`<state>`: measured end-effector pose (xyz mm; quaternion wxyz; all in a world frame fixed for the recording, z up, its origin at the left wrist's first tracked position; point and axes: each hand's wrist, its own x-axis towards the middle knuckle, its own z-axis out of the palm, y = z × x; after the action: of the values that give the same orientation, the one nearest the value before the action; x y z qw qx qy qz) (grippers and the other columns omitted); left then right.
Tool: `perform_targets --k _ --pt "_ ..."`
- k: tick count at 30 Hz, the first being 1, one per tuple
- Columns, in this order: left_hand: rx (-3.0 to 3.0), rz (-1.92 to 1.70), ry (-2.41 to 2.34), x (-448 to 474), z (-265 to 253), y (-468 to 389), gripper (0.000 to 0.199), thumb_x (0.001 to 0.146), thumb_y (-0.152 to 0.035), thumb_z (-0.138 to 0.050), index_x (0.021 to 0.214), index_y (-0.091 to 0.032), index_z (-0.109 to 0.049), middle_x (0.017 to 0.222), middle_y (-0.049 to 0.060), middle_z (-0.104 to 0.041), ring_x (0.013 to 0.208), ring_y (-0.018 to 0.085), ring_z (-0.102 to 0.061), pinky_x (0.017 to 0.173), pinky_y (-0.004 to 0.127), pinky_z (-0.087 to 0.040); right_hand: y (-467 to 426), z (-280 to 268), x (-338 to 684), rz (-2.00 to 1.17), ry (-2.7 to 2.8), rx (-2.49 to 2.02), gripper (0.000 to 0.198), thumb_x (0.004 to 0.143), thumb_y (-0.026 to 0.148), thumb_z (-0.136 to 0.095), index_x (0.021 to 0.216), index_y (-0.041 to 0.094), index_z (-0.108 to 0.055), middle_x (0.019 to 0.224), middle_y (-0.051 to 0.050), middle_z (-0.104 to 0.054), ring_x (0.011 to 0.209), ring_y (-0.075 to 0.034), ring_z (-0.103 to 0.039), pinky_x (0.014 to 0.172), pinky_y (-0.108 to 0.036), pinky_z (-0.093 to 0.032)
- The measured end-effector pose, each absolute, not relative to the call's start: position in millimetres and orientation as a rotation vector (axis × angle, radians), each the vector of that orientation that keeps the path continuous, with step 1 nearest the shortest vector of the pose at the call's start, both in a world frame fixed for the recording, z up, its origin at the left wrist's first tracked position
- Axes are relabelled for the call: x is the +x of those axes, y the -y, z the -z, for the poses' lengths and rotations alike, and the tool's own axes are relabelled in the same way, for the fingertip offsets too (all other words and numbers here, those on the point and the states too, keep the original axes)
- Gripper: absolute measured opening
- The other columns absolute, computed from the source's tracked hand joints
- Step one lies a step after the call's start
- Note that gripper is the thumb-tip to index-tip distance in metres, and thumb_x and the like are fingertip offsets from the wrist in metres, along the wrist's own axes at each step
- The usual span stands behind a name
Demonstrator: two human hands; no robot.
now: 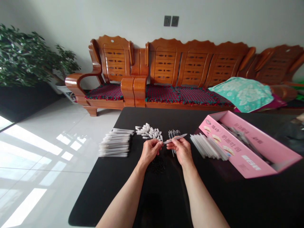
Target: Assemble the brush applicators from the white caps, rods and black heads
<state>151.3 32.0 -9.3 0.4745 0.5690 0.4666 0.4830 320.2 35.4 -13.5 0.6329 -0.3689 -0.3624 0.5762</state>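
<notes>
A whitish pen (177, 138) is held slantwise above the table, its tapered end toward the right. My right hand (181, 151) is closed round its middle with thumb and fingers. At the other end of the pen, my left hand (151, 150) pinches it; whether a small part also sits between those fingertips is hidden. Small black pieces (157, 165) lie in a heap below my left hand. Behind the hands are a pile of white pen caps (148, 130) and a bunch of thin refills with dark tips (174, 133), partly covered by my right hand.
A stack of whitish pens (115, 143) lies at the left table edge. Translucent white tubes (207, 146) lie right, against a pink box (247, 155) with dark-looking contents. The black table (106, 193) faces a wooden sofa (192, 63) with a green cushion (244, 93).
</notes>
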Motion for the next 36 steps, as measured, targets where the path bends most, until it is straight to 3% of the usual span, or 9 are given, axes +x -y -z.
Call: perform_targets --k 7,17,23,36 --pt "1.296 -1.174 -1.148 153 5 -31 0.036 0.077 -0.047 -0.071 0.068 -0.013 -0.063 0.045 -0.003 -0.054 0.036 0.005 -0.041 0.038 0.016 -0.03 -36 15 320 -1.319 0.82 -0.85 0.025 0.074 0.029 -0.08 0.087 0.016 -0.063 0.075 -0.006 -0.076 0.059 -0.02 -0.073 0.054 -0.029 -0.062" --pt "1.388 -1.211 -1.186 154 7 -31 0.029 0.079 -0.041 -0.07 0.073 -0.013 -0.066 0.046 -0.002 -0.055 0.037 0.006 -0.044 0.038 0.015 -0.031 -37 16 321 -1.323 0.795 -0.869 0.027 0.072 0.029 -0.082 0.087 0.015 -0.064 0.07 -0.005 -0.075 0.056 -0.019 -0.072 0.051 -0.029 -0.062" --pt "1.285 -1.208 -1.02 154 11 -31 0.039 0.078 -0.044 -0.072 0.099 -0.011 -0.069 0.062 0.002 -0.065 0.049 0.011 -0.058 0.045 0.02 -0.047 -37 14 321 -1.316 0.797 -0.874 0.027 0.072 0.03 -0.082 0.086 0.015 -0.064 0.07 -0.005 -0.075 0.055 -0.019 -0.072 0.05 -0.028 -0.061" --pt "1.157 -1.227 -0.992 151 10 -33 0.03 0.07 -0.036 -0.08 0.083 -0.011 -0.07 0.058 0.002 -0.065 0.049 0.011 -0.058 0.046 0.019 -0.048 -35 9 322 -1.313 0.891 -0.891 0.024 0.077 0.034 -0.077 0.088 0.013 -0.072 0.075 -0.008 -0.076 0.057 -0.018 -0.071 0.052 -0.027 -0.061"
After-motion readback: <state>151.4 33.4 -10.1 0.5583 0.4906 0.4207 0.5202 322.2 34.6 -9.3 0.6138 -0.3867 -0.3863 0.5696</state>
